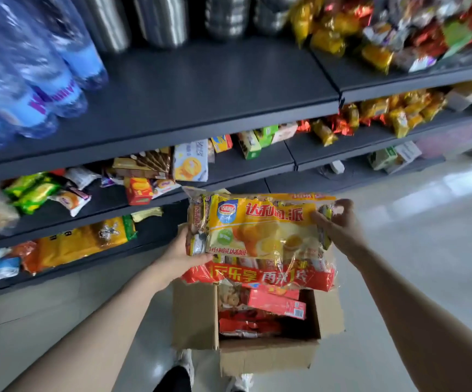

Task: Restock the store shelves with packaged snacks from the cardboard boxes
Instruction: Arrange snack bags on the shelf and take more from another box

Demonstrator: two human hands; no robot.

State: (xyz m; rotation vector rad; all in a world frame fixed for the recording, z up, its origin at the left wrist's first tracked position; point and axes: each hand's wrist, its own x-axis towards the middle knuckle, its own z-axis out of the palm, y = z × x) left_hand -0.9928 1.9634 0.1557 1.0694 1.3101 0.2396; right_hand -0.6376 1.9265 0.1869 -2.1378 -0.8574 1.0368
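— What can you tell me about yourself from up here?

— Your left hand (182, 254) and right hand (339, 227) are both bare: no gloves, no rings, no watch that shows. Your forearms are uncovered too, no sleeve reaching into view.

— And lower down?

— You have dark trousers (172, 380) on, and pale, whitish shoes (185, 360); the second shoe sits half hidden at the bottom edge.

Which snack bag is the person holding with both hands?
The big yellow snack bag with a red strip along its bottom, above the cardboard box. The left hand and right hand grip its ends; other bags lie on shelves.
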